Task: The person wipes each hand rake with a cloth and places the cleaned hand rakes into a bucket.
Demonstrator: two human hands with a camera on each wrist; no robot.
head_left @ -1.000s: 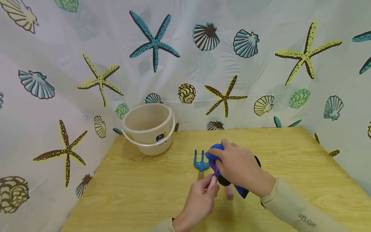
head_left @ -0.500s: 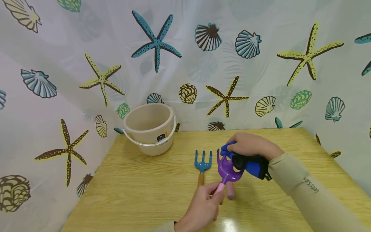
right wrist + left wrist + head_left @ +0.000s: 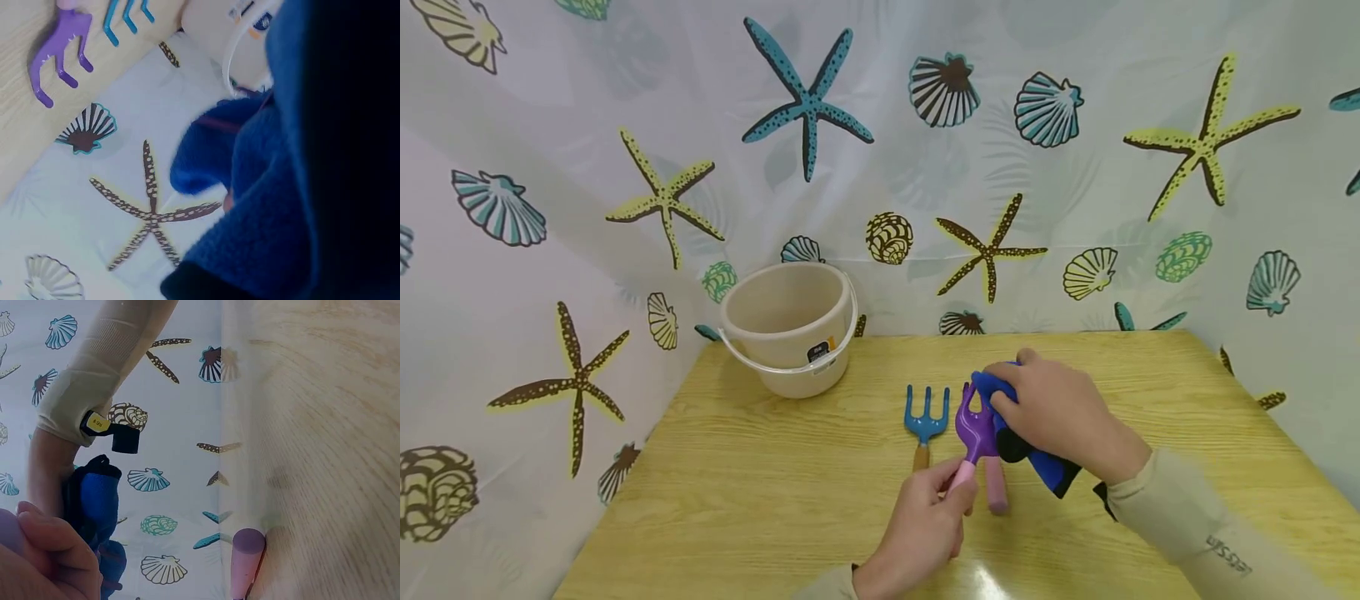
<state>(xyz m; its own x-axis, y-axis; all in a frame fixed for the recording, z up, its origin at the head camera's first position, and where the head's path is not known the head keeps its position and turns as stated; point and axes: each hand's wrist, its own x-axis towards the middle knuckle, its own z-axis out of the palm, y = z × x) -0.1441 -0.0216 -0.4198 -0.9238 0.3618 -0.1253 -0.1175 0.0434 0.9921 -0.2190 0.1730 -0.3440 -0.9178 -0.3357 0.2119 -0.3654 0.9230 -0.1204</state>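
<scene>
**Holding glossy purple-headed garden tool with a pink handle: left hand on the handle, right hand with blue cloth with black trim at the head**

Head view: left thumb and fingers closed round the pink handle, no slack visible; the handle's lower end is lost in the palm. Tool is tilted, above the yellow wood-grain table. Right fingers curled over the cloth, which covers the head's right side; fingers underneath can't be seen. Pink cylindrical handle lies behind the tool, its upper part blocked. Blue three-pronged fork with brown handle lies left of it, lower handle behind the left hand. Cream round bucket with white bail sits further back, its floor out of sight.

Left wrist: hand cut off at lower left, only a lilac bit of handle showing. Cloth partly behind the hand. The lying handle is cropped at the bottom.

Right wrist: cloth and shadow fill the right; just a fingertip shows, so can't judge the grip from here. Purple three-pronged head on the table is clear; blue prongs and bucket are cropped.
</scene>
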